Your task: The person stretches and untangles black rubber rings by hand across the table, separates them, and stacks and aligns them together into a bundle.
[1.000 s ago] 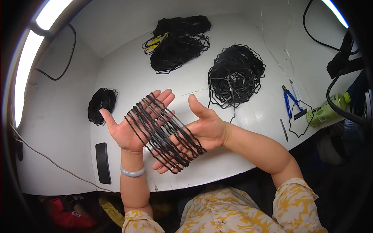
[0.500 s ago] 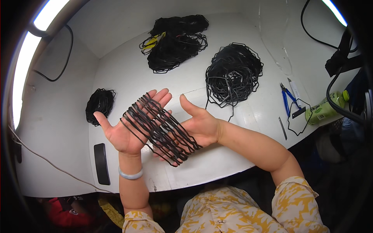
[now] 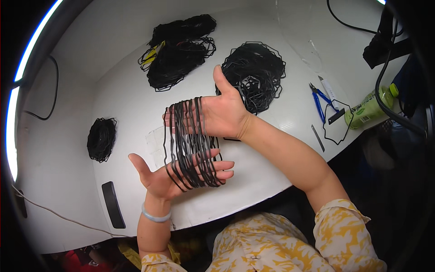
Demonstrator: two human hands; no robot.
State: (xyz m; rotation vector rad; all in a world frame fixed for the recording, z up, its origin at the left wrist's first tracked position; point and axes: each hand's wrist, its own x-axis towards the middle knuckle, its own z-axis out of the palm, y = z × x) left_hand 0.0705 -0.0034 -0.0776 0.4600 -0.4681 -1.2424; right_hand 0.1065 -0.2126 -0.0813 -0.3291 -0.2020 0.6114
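A bundle of thin black wavy-edged rings, like rubber gaskets (image 3: 185, 140), is stretched in side-by-side strands between my two hands. My left hand (image 3: 159, 182) is below, palm up, with its fingers extended through the loops and its thumb apart. Higher up, my right hand (image 3: 226, 115) has its flat fingers inside the other end of the loops, and its thumb points away. Neither hand closes its fingers on the rings. Behind my right hand lies a large pile of similar black rings (image 3: 256, 63), which the hand partly covers.
On the white table (image 3: 258, 177) are further ring piles, one at the back (image 3: 174, 63) and a small one at left (image 3: 101, 138). A black bar (image 3: 113, 205) lies near the left. At right are blue-handled cutters (image 3: 318, 106), a thin blade (image 3: 317, 138), a single ring (image 3: 327, 129) and a green bottle (image 3: 371, 109).
My right hand has swung up and leftward to above my left hand. My left hand has moved lower, its fingers now pointing right. The strands run nearly upright instead of slanting, and the view has shifted.
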